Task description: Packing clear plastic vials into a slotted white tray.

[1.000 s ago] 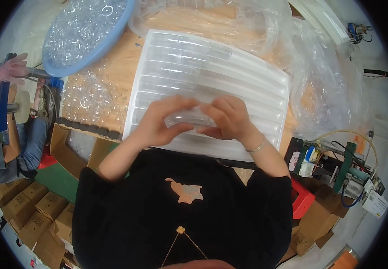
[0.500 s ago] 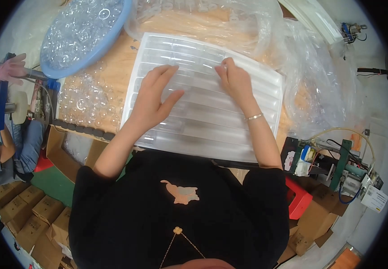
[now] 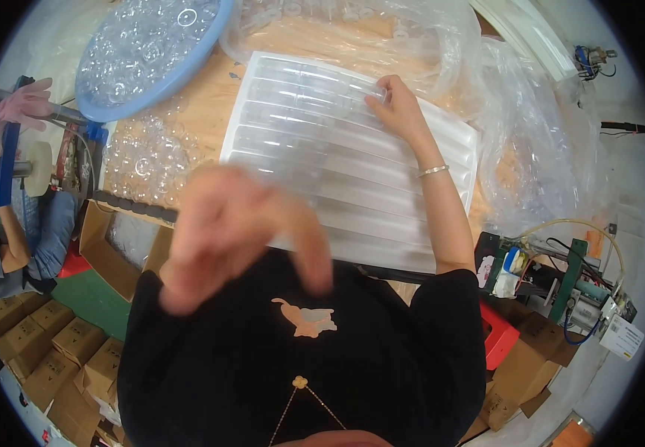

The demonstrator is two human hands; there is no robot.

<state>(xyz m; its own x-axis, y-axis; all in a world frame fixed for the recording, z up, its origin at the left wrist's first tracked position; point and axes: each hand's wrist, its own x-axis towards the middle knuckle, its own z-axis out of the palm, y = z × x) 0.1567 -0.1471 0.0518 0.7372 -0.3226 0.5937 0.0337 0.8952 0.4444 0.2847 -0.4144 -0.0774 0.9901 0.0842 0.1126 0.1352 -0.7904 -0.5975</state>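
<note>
A white ribbed tray (image 3: pixel 389 227) lies on the table in front of me. Clear plastic tubes (image 3: pixel 285 112) rest in the grooves of its left and far part. At the tray's far edge, the thumb and fingers of my right hand (image 3: pixel 401 112) close on the end of a clear tube. My left hand (image 3: pixel 244 223) is lifted off the tray, close to the camera and over its near left corner. Motion smears its fingers, so its grip is unclear.
A blue basin (image 3: pixel 118 108) heaped with clear round plastic pieces stands far left. More clear pieces (image 3: pixel 144 160) lie loose beside the tray. Plastic bags (image 3: pixel 531 141) fill the right side. A small machine (image 3: pixel 583 290) stands at right. A co-worker's arm (image 3: pixel 13 238) shows at left.
My left hand has risen from the tray toward the camera and moved nearer to me. My right hand has shifted slightly toward the far edge, its thumb and fingers now spread round the tube end.
</note>
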